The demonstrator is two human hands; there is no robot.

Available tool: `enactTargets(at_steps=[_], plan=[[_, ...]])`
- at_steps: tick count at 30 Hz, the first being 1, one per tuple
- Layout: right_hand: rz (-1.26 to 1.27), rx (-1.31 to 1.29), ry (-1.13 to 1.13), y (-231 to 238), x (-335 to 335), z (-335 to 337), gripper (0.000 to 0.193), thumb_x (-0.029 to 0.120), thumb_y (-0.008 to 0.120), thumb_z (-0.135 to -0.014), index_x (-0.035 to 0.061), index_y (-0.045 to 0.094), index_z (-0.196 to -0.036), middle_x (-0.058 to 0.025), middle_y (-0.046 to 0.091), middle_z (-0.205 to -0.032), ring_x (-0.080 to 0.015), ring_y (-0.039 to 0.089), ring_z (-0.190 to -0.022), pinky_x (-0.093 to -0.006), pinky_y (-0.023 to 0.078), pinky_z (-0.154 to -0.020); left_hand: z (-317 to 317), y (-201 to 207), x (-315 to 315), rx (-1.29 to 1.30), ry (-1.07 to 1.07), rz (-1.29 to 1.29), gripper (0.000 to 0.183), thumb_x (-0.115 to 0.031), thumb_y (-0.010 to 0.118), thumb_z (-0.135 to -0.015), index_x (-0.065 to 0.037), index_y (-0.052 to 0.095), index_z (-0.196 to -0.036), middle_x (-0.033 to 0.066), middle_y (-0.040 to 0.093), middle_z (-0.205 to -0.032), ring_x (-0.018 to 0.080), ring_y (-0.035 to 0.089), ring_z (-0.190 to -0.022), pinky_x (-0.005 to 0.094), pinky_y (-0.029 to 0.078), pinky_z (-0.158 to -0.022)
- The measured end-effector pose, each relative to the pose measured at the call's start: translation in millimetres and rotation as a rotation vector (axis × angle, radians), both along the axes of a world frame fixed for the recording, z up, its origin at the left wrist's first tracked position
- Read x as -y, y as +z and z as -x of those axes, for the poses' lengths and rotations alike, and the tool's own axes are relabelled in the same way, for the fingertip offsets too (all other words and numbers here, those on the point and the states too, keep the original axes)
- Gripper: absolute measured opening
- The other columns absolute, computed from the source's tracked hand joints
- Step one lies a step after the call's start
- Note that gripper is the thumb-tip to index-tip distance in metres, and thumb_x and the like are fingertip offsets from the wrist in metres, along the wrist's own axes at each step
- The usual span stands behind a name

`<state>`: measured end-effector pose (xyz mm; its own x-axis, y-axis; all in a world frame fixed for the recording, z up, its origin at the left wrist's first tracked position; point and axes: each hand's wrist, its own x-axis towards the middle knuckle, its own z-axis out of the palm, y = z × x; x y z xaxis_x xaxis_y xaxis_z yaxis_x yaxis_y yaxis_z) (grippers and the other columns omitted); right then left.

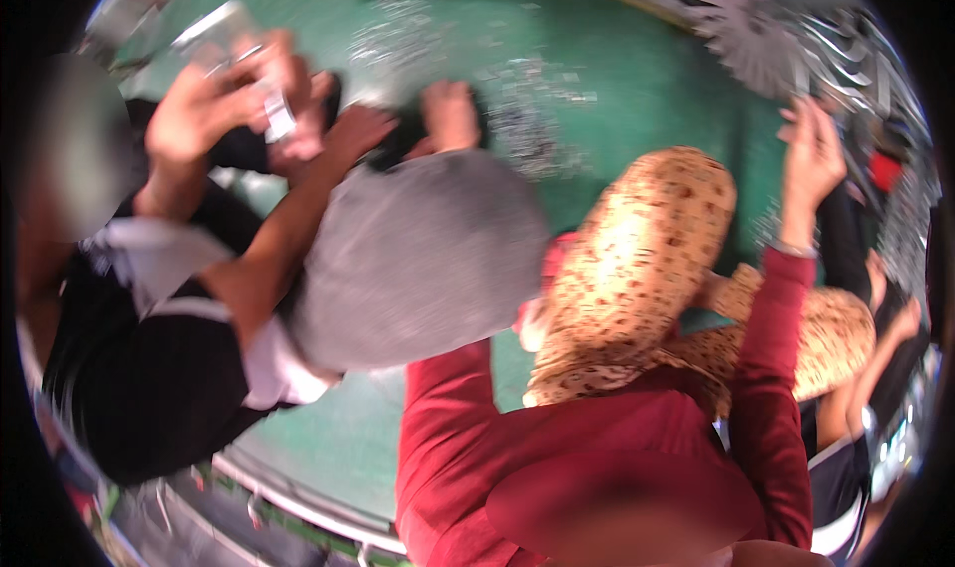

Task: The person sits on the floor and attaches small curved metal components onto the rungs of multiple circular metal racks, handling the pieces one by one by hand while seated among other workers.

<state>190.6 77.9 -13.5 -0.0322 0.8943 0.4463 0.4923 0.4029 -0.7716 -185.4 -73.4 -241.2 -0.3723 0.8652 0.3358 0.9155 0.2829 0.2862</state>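
Note:
Neither my left hand nor my right hand shows; every hand in view belongs to other people crowded over a green table [617, 80]. A person in a red top and spotted tan headscarf [637, 259] raises a hand [811, 154] to a pile of silver toothed metal discs [756, 30]. A person in a grey head cover [418, 259] bends over the table, one hand [450, 114] on it. At the left, a person in black with white cuffs holds a small silver piece [277, 114] in raised hands [199, 104].
Small silver bits [527, 109] lie scattered over the green top. More metal parts line the right rim [900, 209]. The table's pale curved edge [298, 497] runs along the lower left. Further people in dark clothes stand at the far right [875, 298].

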Motion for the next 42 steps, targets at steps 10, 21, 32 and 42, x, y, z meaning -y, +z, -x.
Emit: enactTargets(at_steps=[10,21,32,42], plan=[[-0.029,-0.004,0.046,-14,-7,-10,0.019,-0.001,0.054,-0.086,-0.0033,0.061,-0.104,-0.0070,0.063,-0.081,-0.0053,0.049,-0.058,-0.0167,0.040,-0.052,-30,10,-21,1.067,0.337,-0.157,0.017,-0.002,0.057,-0.083,0.004,0.058,-0.098,0.0065,0.061,-0.071,0.0098,0.057,-0.056,0.0234,0.046,-0.051],[-0.273,0.252,-0.002,11,-2,20,0.012,0.001,0.062,-0.079,-0.0010,0.065,-0.091,-0.0071,0.065,-0.082,-0.0134,0.060,-0.071,-0.0243,0.047,-0.064,-114,90,-60,1.591,-0.027,-0.159,0.014,-0.011,0.054,-0.088,-0.005,0.052,-0.101,0.0057,0.057,-0.080,0.0125,0.056,-0.070,0.0239,0.052,-0.054],[-0.224,0.286,-0.043,19,-2,33,0.012,0.001,0.058,-0.081,0.0001,0.063,-0.092,-0.0090,0.060,-0.078,-0.0154,0.059,-0.063,-0.0264,0.047,-0.055,-250,192,-148,1.835,-0.325,-0.177,0.018,-0.006,0.059,-0.083,0.008,0.061,-0.095,0.0077,0.062,-0.074,0.0088,0.057,-0.058,0.0226,0.052,-0.051],[-0.112,0.212,-0.030,18,13,28,0.012,-0.001,0.057,-0.082,-0.0011,0.058,-0.094,-0.0080,0.062,-0.079,-0.0105,0.058,-0.058,-0.0231,0.047,-0.051,-238,205,-141,1.612,-0.468,-0.225,0.017,-0.006,0.057,-0.082,0.007,0.063,-0.091,0.0092,0.063,-0.069,0.0095,0.058,-0.057,0.0240,0.049,-0.050]])
